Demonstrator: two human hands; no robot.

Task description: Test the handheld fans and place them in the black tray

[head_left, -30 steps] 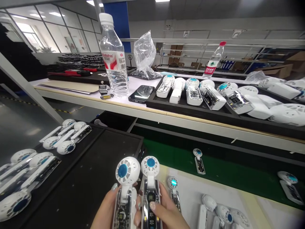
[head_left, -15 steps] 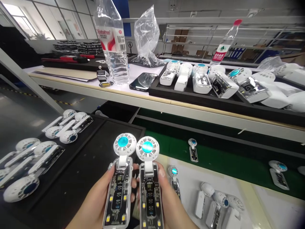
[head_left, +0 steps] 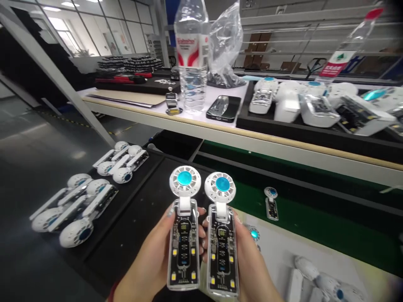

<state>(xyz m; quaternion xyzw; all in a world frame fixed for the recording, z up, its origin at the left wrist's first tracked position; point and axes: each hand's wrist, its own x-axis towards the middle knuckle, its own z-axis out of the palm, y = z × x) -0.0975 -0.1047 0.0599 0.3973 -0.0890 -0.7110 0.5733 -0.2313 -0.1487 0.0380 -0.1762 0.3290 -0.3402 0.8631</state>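
My left hand (head_left: 154, 251) is wrapped round a handheld mini fan (head_left: 184, 243) with a clear casing, a visible black circuit board and a round white head with a blue centre. In my right hand (head_left: 252, 256) is a matching mini fan (head_left: 223, 251). Both fans stand side by side with their heads up and boards facing me, a narrow gap between them. Fingertips of both hands show in that gap. Beyond my right hand, another fan (head_left: 254, 234) is mostly hidden, and one more fan (head_left: 271, 203) lies on the green surface.
Several fans (head_left: 77, 230) lie in rows on a black foam tray (head_left: 132, 222) at left. The shelf (head_left: 220, 130) above bears a large water bottle (head_left: 192, 63), a phone (head_left: 224, 108), a clear plastic bag (head_left: 225, 46) and a tray of fans (head_left: 319, 109). More fans (head_left: 327, 285) rest at lower right.
The view has turned left, so the surroundings sit further right. Both hands still hold the two fans, which appear slightly higher and a little further apart at their heads.
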